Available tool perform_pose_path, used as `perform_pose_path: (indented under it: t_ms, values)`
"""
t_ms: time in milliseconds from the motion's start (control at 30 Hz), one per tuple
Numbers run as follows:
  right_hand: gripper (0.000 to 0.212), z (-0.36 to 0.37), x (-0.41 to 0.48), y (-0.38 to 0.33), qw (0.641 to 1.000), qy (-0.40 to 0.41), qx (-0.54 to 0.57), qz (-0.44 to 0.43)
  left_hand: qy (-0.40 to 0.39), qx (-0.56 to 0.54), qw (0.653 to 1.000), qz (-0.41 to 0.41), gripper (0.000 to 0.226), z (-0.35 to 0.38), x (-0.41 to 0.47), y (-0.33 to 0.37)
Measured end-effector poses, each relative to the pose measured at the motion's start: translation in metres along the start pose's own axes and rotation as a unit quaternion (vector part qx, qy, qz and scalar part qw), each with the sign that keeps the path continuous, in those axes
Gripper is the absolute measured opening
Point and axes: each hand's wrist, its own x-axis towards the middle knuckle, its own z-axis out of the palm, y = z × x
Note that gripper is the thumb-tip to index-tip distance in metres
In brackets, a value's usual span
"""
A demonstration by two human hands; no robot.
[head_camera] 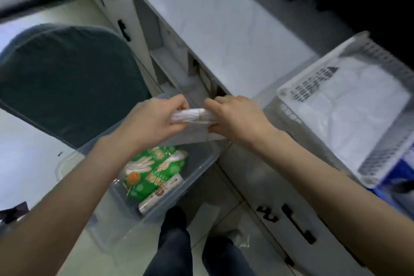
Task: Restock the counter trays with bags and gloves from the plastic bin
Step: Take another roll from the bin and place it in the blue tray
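Note:
My left hand (154, 116) and my right hand (235, 116) both grip a white roll of bags (192, 115), one at each end, above the clear plastic bin (201, 163). The bin stands on the floor below my arms. Inside it lie a green pack of gloves (154, 170) and another labelled roll of bags (161, 192). A white perforated tray (298, 89) sits on the counter to the right, with white plastic bags (358, 110) lying flat in it.
The grey marble counter (212, 18) runs diagonally, with white cabinet doors and black handles (298, 224) beneath it. A dark green chair (67, 78) stands to the left of the bin. My legs (179, 248) are on the tiled floor below.

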Motion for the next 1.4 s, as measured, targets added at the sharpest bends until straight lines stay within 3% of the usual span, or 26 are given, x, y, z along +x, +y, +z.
perform_pose_path:
  t_ms: [167, 300, 533, 700, 833, 1033, 1133, 1233, 1400]
  values:
    - [0.028, -0.087, -0.090, 0.055, 0.991, 0.083, -0.072, 0.070, 0.030, 0.018, 0.995, 0.091, 0.028, -0.027, 0.037, 0.117]
    - [0.034, -0.115, -0.185, 0.101, 0.976, 0.093, -0.099, 0.170, 0.033, 0.036, 0.977, 0.206, 0.031, -0.008, 0.066, 0.216]
    - [0.027, -0.107, -0.355, 0.149, 0.924, 0.084, -0.083, 0.365, -0.045, 0.027, 0.924, 0.379, 0.028, 0.076, 0.096, 0.372]
    - [0.030, -0.082, -0.448, 0.178, 0.869, 0.067, -0.068, 0.486, -0.060, 0.012, 0.884, 0.464, 0.037, 0.140, 0.106, 0.438]
    - [0.027, -0.064, -0.488, 0.201, 0.839, 0.043, -0.052, 0.540, -0.103, -0.023, 0.885, 0.453, 0.045, 0.177, 0.118, 0.456]
    - [0.022, -0.048, -0.511, 0.236, 0.810, 0.029, -0.055, 0.583, -0.116, -0.039, 0.916, 0.381, 0.064, 0.212, 0.149, 0.455]
    - [0.023, -0.048, -0.513, 0.256, 0.804, 0.042, -0.063, 0.590, -0.135, -0.014, 0.928, 0.348, 0.056, 0.236, 0.169, 0.449]
    - [0.026, -0.049, -0.506, 0.276, 0.798, 0.051, -0.075, 0.595, -0.195, 0.044, 0.918, 0.343, 0.043, 0.261, 0.183, 0.448]
    - [0.025, -0.045, -0.491, 0.303, 0.799, 0.048, -0.056, 0.597, -0.286, 0.110, 0.882, 0.359, 0.064, 0.292, 0.193, 0.458]
